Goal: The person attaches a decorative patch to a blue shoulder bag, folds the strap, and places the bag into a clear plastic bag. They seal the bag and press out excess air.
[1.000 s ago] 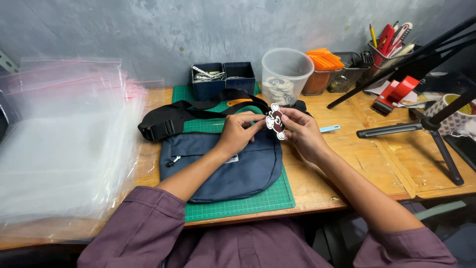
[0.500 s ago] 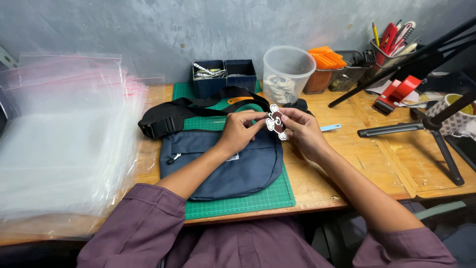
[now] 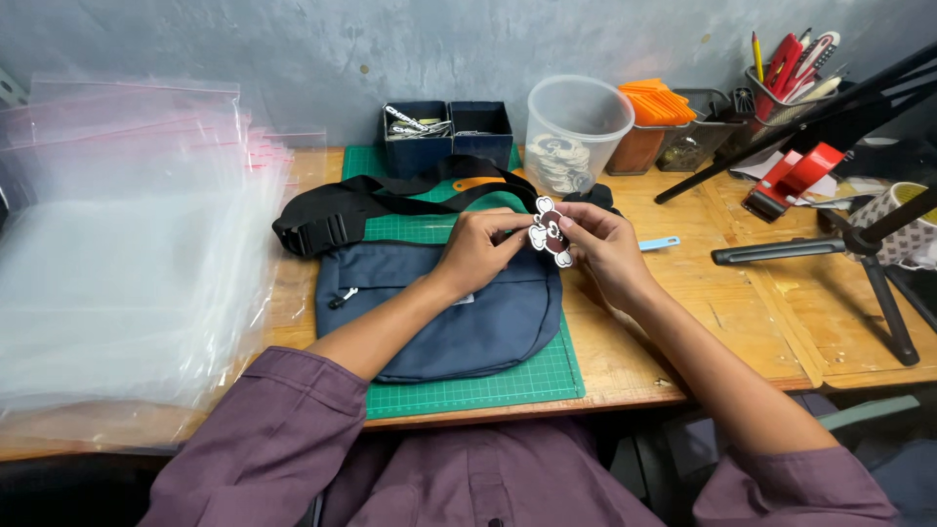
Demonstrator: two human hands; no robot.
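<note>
Charm [image 3: 550, 231], a small brown-and-white flat figure, is hanging in the air between both hands, just above the top edge of the bag [image 3: 444, 312]; the left hand [image 3: 475, 252] is pinching its left edge with fingertips drawn narrow, and the right hand [image 3: 602, 244] is gripping its right side between thumb and fingers, also closed tight on it; both forearms are reaching in from purple sleeves [image 3: 293, 429] at the bottom of the view; the bag, navy blue with a zip along its upper part, is lying flat on a green mat [image 3: 468, 390], its black strap [image 3: 390, 200] with a buckle looping away to the left and behind the hands; the mat is sitting on a wooden table [image 3: 742, 312]; a stack of clear plastic sleeves [image 3: 127, 263] is covering the left part of the table, well apart from the hands; behind the bag, against the grey wall, a dark blue two-part box [image 3: 447, 132] is holding metal bits in its left half; just beside it to the right a clear tub [image 3: 578, 132] is standing with more charm-like pieces at its bottom; further right, orange cards [image 3: 656, 102] are sticking up from a pot, a mesh cup of pens [image 3: 791, 78] is standing near a red tape dispenser [image 3: 795, 178], and a black tripod [image 3: 859, 239] is lying across the table's right side.
</note>
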